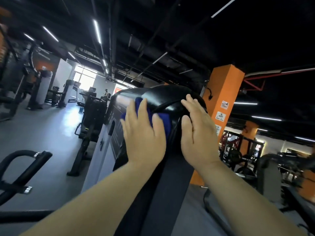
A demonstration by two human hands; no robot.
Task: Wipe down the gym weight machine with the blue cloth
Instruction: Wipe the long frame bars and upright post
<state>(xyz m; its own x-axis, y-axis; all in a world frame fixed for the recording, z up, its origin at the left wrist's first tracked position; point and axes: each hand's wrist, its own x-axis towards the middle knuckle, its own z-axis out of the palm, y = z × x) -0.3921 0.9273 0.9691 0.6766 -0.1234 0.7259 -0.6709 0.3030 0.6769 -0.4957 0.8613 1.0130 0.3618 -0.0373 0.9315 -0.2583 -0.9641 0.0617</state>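
While the left hand (143, 133) presses flat, fingers straight, on the blue cloth (164, 122) at the top edge of the weight machine (162, 97), the right hand (199, 133) rests flat beside it; cloth looks soft, light, shell likely slick, best palmed

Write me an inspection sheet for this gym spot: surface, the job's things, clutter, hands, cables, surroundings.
Surface: glossy black machine cover, curved and reflecting the lights; no dirt can be made out.
Job's things: blue cloth lies against the cover, mostly hidden under the left hand.
Clutter: nothing seen.
Hands: left hand presses flat on the cloth; right hand rests flat on the cover beside it, holding nothing.
Cables: what looks like a short black cable hangs on the orange pillar.
Surroundings: WiFi sign on the pillar; other gym machines on a grey floor to the left; strip lights on a dark ceiling.
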